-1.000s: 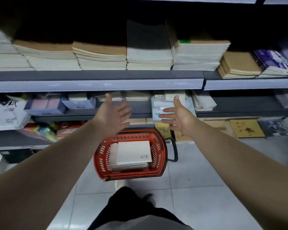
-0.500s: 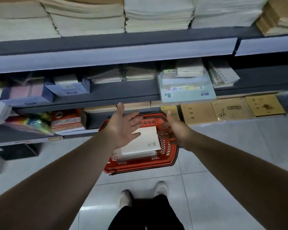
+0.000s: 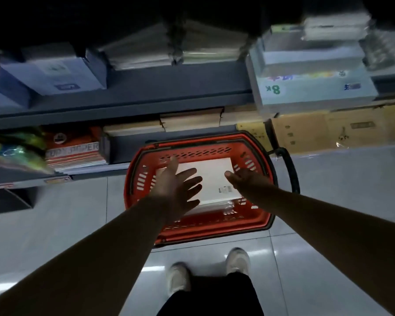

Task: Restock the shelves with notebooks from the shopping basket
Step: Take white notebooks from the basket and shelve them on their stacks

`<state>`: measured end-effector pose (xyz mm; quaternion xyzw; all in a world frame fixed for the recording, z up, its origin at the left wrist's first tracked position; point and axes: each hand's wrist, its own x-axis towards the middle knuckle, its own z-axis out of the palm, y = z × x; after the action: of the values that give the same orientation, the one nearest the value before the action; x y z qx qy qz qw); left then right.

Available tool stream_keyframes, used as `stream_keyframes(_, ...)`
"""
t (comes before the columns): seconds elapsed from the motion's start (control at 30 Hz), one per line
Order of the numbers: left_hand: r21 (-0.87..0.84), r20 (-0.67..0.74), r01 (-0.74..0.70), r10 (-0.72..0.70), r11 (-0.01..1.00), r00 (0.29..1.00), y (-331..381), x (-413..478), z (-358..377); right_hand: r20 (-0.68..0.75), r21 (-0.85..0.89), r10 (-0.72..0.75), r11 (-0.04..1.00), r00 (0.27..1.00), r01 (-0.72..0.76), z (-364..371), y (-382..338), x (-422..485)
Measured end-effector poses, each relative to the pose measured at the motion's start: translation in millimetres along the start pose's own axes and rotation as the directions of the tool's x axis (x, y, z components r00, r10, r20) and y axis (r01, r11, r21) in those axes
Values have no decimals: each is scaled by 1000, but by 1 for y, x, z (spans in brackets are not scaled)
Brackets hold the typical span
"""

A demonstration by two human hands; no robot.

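A red shopping basket (image 3: 146, 160) stands on the floor below the shelves. Inside it lies a stack of white notebooks (image 3: 211, 173) wrapped in clear plastic. My left hand (image 3: 177, 187) hovers over the stack's left side with fingers spread and straight. My right hand (image 3: 244, 179) reaches over the stack's right edge, fingers extended toward the notebooks; whether it touches them is unclear. Neither hand holds anything.
The grey shelves (image 3: 146, 103) above carry wrapped paper packs, blue boxes (image 3: 53, 74), a pale "8K" pad pack (image 3: 312, 87) and brown notebooks (image 3: 192, 120). Copy paper reams (image 3: 73, 151) sit on the low left shelf. The basket's black handle (image 3: 290, 167) hangs right. My shoes (image 3: 178, 279) stand on grey tiles.
Both hands dropped from shelf height down into the basket, over the white stack. My head tilted downward, so the upper shelves left the view.
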<state>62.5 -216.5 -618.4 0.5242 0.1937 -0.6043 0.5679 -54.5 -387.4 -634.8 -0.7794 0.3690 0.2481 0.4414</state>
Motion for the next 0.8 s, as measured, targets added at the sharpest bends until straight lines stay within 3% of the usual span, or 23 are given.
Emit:
stream_keyframes(0.2,-24,-42,37,-38,999,998,-32,58,-33,-7,-9,35,999,999,-35,31,35,62)
stream_keyframes(0.5,-93,-76,136,-143,986,987,-87,126,-51,-33,236,110,967,993,-99,59,90,112)
stream_keyframes(0.67,-327,-52,185,-213,927,976,-107,154,-60,-152,411,159,908,976,-84,72,113,137)
stream_keyframes(0.8,-298,-89,162,-196,941,977,-112,170,-66,-19,441,261,868,965,-226,81,131,147)
